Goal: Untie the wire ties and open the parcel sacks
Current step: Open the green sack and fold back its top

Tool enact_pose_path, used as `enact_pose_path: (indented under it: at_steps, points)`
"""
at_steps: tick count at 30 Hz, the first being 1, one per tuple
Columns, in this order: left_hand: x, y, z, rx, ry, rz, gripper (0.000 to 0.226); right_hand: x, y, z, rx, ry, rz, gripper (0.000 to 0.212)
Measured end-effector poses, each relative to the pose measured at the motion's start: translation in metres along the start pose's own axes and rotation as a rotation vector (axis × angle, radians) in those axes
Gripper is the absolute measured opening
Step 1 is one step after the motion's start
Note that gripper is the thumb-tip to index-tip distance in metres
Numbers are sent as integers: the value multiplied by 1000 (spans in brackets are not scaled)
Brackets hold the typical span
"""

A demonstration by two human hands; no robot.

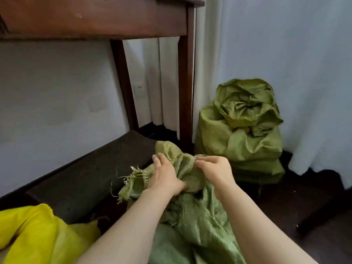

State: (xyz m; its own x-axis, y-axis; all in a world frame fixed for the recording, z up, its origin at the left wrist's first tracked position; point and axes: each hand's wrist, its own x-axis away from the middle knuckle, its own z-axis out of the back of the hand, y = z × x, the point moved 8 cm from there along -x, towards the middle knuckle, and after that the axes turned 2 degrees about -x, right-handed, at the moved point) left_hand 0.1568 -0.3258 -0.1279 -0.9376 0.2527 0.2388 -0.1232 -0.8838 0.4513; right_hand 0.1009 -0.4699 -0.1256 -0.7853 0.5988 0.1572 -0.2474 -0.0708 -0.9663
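Below the front leg [185, 82] of the wooden table [95, 18], on the dark floor, lay the near sack [192, 216]: green woven material, limp and creased.

Orientation: long axis ran from my body straight away toward the table leg. The gathered neck was the far end and pointed at the foot of that leg. The frayed mouth edge [133, 176] flopped out to the left of the neck, with loose strands sticking up.

Left hand [163, 176]: laid over the left side of the bunched neck, fingers fairly straight along the fabric toward the leg, thumb dug into the folds from below, so the bunch was held between them.

Right hand [215, 170]: on the right side of the same bunch, fingers curled tightly, pinching a ridge of fabric at the top of the neck. The two hands were close together with only the bunch between them.

Wire tie: could not tell whether one sat among the folds; the fabric and my fingers hid that spot.

Second sack [240, 134]: same green weave, full, standing upright just right of the table leg against the pale curtain [285, 54], its neck gathered at the top and facing up.

Yellow sacking [38, 235]: crumpled, well to the left of the leg and nearer to me.
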Motion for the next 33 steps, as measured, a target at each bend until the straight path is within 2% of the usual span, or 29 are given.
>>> enact_pose_path:
  at_steps: [1, 3, 4, 6, 7, 8, 10, 11, 12, 14, 16, 18, 19, 20, 21, 23, 25, 26, 28, 31, 32, 33]
  points:
    - [2, -2, -10, -28, -16, 2, 113, 5, 12, 2, -15, 16, -48, 18]
    - [9, 2, -23, -102, 11, -70, 76, 17, 34, 0, -110, -14, -193, 31]
    - [15, 6, -29, -124, 42, -128, 57, 21, 44, -5, -186, -56, -267, 44]
    - [27, 13, -41, -105, 101, -254, 47, 28, 58, -13, -293, -142, -362, 84]
    - [33, 16, -47, -80, 113, -316, 44, 28, 65, -15, -334, -145, -387, 95]
    - [40, 18, -52, -35, 115, -374, 41, 28, 69, -15, -376, -128, -381, 88]
    - [51, 16, -55, 122, 99, -417, 37, 24, 75, -5, -466, -37, -341, 44]
    - [55, 12, -50, 238, 130, -408, 36, 24, 77, 0, -520, -8, -358, 31]
    - [58, 7, -40, 352, 199, -375, 34, 24, 78, 1, -650, -5, -389, 32]
    - [58, -12, -16, 462, 354, -221, 41, 20, 77, 0, -979, -52, -441, 44]
    - [51, -27, -3, 250, 359, -40, 62, 26, 60, -2, -1109, -117, -445, 52]
    - [41, -35, -11, 26, 154, 72, 95, 31, 41, -1, -1133, -152, -397, 55]
    - [39, -36, -19, 76, 37, 93, 105, 34, 33, 0, -1142, -163, -385, 52]
    - [40, -34, -29, 265, -79, 104, 110, 37, 28, 0, -1162, -165, -387, 48]
    - [43, -27, -39, 562, -193, 116, 110, 37, 24, 2, -1167, -163, -387, 43]
    - [47, -12, -53, 1060, -325, 143, 88, 38, 22, 4, -1105, -177, -402, 38]
    - [43, -9, -55, 1320, -227, 193, 51, 37, 19, 11, -974, -169, -385, 35]
    - [42, -11, -52, 1376, -144, 234, 44, 34, 18, 17, -890, -134, -359, 34]
    - [41, -14, -43, 1400, -24, 271, 43, 28, 19, 45, -609, 73, -253, 41]
    - [35, -14, -21, 1333, 121, 176, 42, 46, -21, 99, 161, 501, 151, 58]
    - [36, -12, -12, 1309, 168, 130, 44, 57, -46, 100, 318, 503, 308, 53]
    - [36, -10, -4, 1290, 222, 89, 45, 65, -64, 95, 381, 401, 394, 41]
